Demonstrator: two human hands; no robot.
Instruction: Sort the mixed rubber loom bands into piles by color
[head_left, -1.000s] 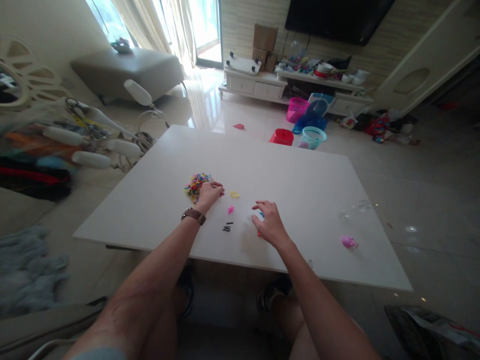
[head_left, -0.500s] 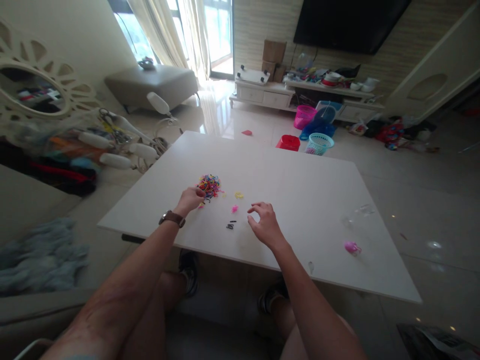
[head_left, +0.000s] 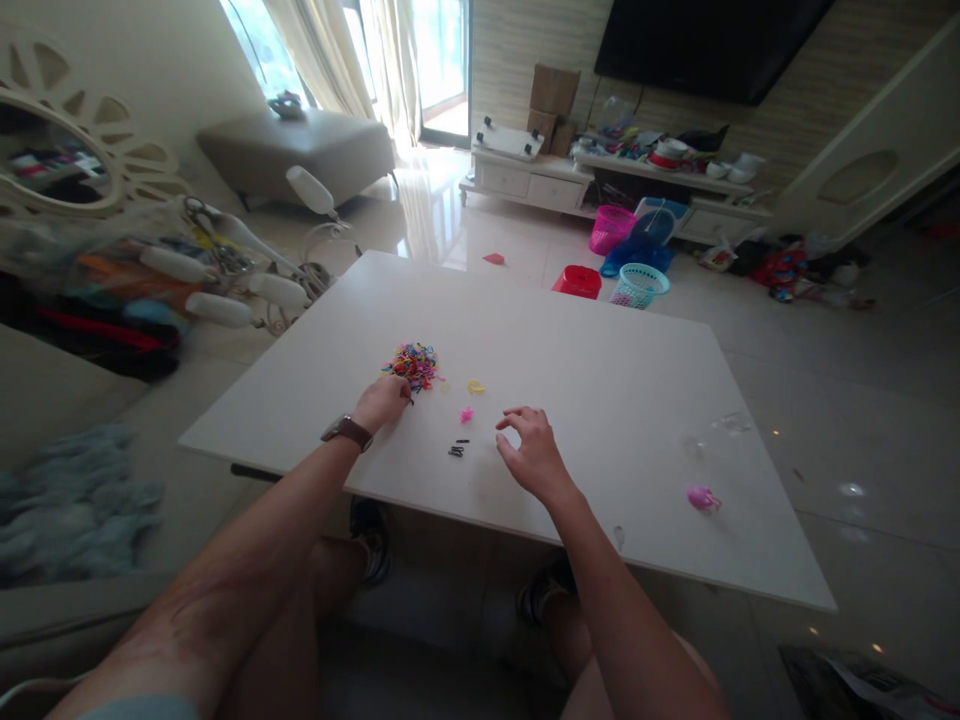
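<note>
My left hand [head_left: 381, 402] is pinched at the near edge of a heap of small multicoloured rubber bands [head_left: 417, 362]. A small black band [head_left: 410, 402] shows at its fingertips. To the right, my right hand [head_left: 529, 446] hovers over the table, fingers curved apart and nothing between them. Several black bands [head_left: 456, 451] lie in a small group between my hands. Beyond them sit a pink cluster of bands [head_left: 466, 415] and a few yellow bands [head_left: 476, 386].
On the right of the white table [head_left: 600, 370] lie a pink toy-like item [head_left: 703, 498] and clear plastic pieces [head_left: 731, 423]. A small clear piece [head_left: 619, 537] rests near the front edge. Baskets [head_left: 639, 288] and a red stool-like container [head_left: 577, 282] stand beyond the far edge.
My left hand has shifted slightly along the near side of the heap, its fingers closing on a black band. My right hand keeps its pose. The view has tilted slightly.
</note>
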